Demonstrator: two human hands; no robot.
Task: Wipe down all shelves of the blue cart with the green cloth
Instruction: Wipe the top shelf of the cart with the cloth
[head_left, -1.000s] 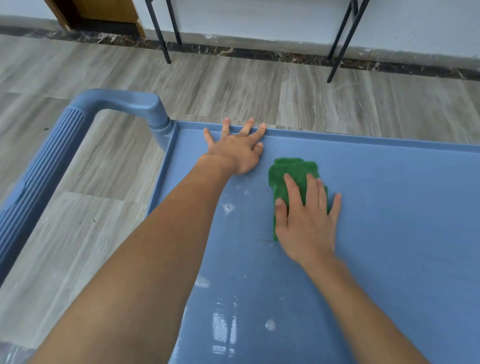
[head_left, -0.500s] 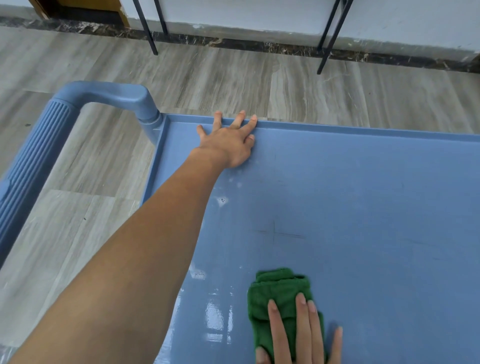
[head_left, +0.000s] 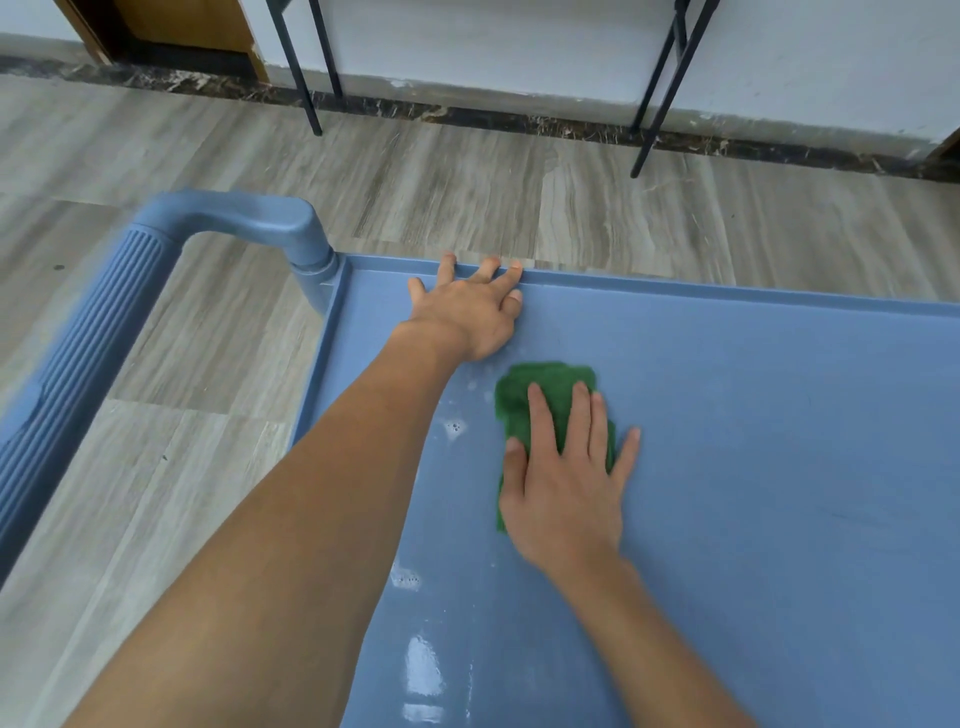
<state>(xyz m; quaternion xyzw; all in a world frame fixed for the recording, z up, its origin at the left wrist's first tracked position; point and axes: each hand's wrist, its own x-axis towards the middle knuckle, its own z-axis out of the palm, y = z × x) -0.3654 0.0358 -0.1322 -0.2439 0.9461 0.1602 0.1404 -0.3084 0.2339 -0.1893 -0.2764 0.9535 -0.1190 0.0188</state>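
The blue cart's top shelf (head_left: 753, 415) fills the lower right of the view, with wet streaks and small foam spots near its left side. My right hand (head_left: 563, 478) lies flat, fingers spread, pressing the folded green cloth (head_left: 545, 387) onto the shelf. My left hand (head_left: 470, 309) rests palm down by the far left corner, its fingertips hooked over the raised far rim. The cloth sits just below and right of that hand. The lower shelves are hidden beneath the top one.
The cart's ribbed blue push handle (head_left: 98, 332) curves along the left side. Grey wood-look floor (head_left: 467, 187) surrounds the cart. Black metal furniture legs (head_left: 657, 88) and a white wall with dark skirting stand at the back.
My right hand has slid the cloth from the near part of the shelf back up toward the far left corner. The left hand has stayed on the rim.
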